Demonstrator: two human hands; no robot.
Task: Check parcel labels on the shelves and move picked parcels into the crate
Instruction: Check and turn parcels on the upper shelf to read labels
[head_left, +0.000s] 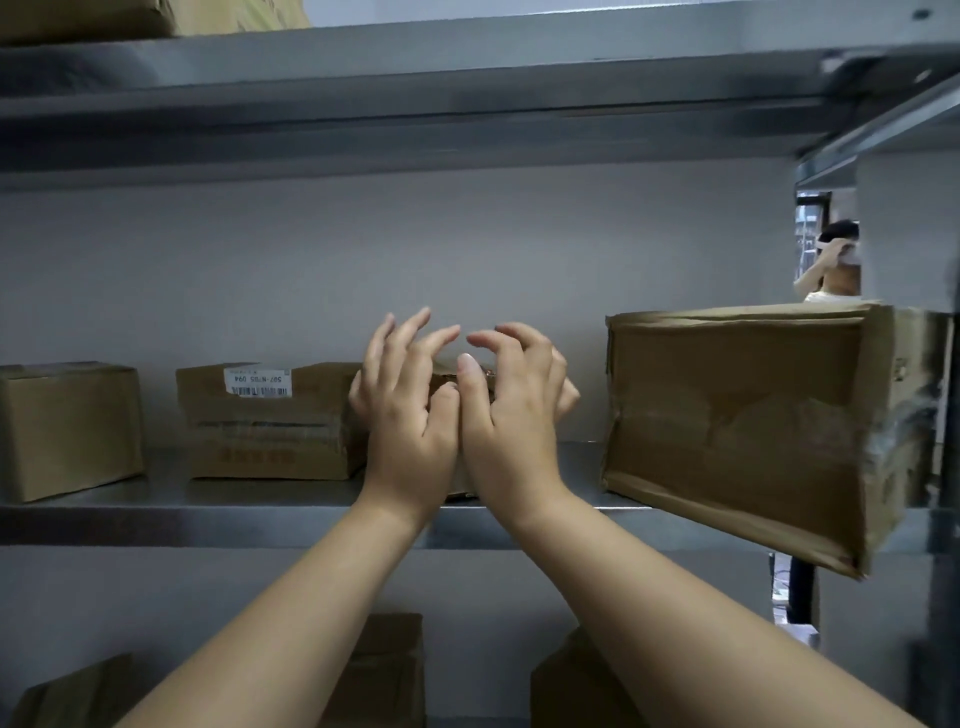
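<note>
Left hand (405, 415), right hand (511, 415): centre, touching side by side, fingers loose, gripping nothing. At 9 o'clock: labelled parcel (265, 431) on shelf (156, 501). At 3 o'clock: lg dented parcel (753, 431), overhanging shelf edge.

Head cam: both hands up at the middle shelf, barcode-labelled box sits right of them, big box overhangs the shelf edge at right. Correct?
One slip: in the head view the barcode-labelled box sits left of the hands, not right. Rest holds: left hand and right hand up at the middle shelf, big box overhanging its edge at right.
</note>
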